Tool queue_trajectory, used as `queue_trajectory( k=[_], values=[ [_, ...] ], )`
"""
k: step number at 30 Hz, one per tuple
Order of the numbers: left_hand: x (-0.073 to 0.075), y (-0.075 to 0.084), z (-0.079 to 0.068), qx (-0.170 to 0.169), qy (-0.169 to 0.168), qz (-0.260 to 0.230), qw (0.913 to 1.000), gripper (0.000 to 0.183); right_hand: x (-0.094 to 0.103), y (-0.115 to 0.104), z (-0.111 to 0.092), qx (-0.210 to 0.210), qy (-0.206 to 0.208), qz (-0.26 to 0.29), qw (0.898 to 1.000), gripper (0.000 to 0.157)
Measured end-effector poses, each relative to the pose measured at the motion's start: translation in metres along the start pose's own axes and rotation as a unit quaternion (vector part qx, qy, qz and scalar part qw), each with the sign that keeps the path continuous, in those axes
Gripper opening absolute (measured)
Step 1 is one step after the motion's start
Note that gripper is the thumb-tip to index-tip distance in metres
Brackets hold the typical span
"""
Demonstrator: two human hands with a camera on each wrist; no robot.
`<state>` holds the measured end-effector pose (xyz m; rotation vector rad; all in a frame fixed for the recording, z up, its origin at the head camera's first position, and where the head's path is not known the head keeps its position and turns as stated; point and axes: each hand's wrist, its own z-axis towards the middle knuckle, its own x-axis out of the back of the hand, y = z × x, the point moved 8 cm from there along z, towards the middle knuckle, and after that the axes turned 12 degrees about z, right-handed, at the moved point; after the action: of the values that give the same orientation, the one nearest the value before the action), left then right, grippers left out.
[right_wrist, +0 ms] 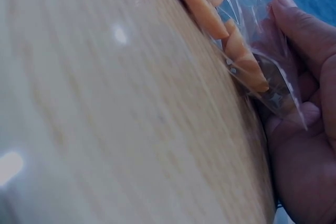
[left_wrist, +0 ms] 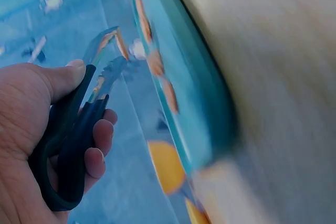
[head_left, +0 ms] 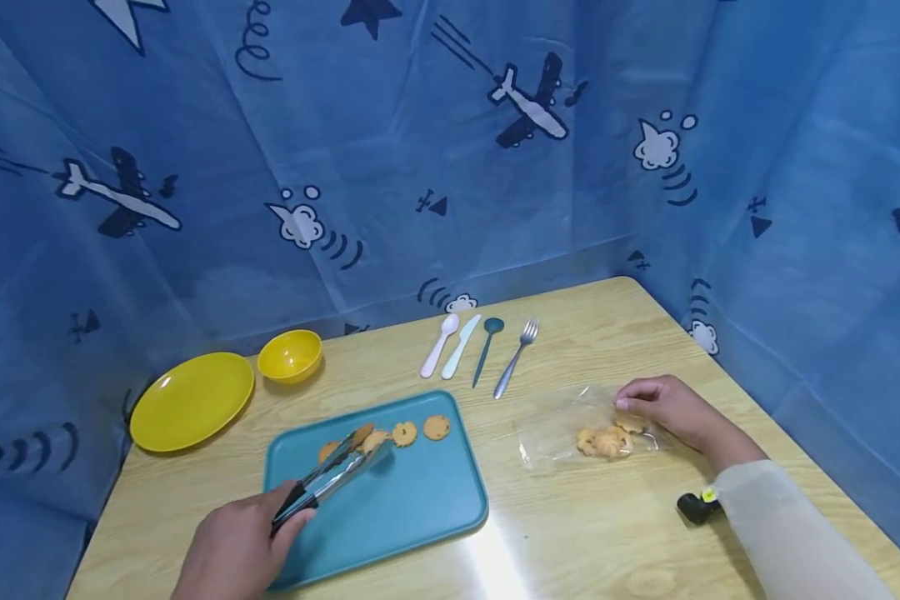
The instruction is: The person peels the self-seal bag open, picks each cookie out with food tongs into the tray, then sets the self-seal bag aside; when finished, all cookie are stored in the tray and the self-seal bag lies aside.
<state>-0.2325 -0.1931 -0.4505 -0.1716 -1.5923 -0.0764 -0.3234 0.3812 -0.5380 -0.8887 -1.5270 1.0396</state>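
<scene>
Left hand [head_left: 243, 533]: I grip silver metal tongs with black handles [left_wrist: 90, 119], thumb opposite fingers; a round golden-brown biscuit [left_wrist: 122, 45] appears pinched between the tips.
Handling: light, dry, probably brittle; best taken across its flat faces, with a mild squeeze, as the metal may crack or slip off a crumbly rim.

Beneath the tips: rectangular teal tray [head_left: 405, 517], further biscuits [head_left: 404, 433] in a row along its 12 o'clock side.

Right hand [head_left: 675, 408], beyond the tray towards 3 o'clock: I pinch a clear, thin plastic bag [head_left: 547, 425] between thumb and fingers, clumped biscuits inside [head_left: 606, 442]. Handling: limp, slippery film; best held by its edge, clear of the contents.

From the tray: yellow oval plate [head_left: 191, 400], 10 o'clock; round yellow bowl [head_left: 291, 357], 11 o'clock; silver metal fork [head_left: 521, 350], 1 o'clock.
</scene>
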Motion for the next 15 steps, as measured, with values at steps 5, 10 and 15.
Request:
queue_trajectory(
  k=[5, 10, 15],
  values=[
    [-0.011, -0.039, -0.013, 0.045, -0.039, 0.006, 0.9982, 0.064, 0.005, -0.002, -0.004, -0.001, 0.008, -0.003, 1.0, 0.028],
    [-0.02, -0.07, -0.022, 0.069, -0.054, 0.014, 0.9961, 0.064, 0.002, -0.004, -0.003, 0.006, 0.0, 0.003, 1.0, 0.028],
    [-0.026, -0.091, -0.025, 0.081, -0.074, 0.014, 0.9939, 0.068, -0.002, -0.004, -0.002, 0.007, -0.003, 0.012, 1.0, 0.027]
  ],
)
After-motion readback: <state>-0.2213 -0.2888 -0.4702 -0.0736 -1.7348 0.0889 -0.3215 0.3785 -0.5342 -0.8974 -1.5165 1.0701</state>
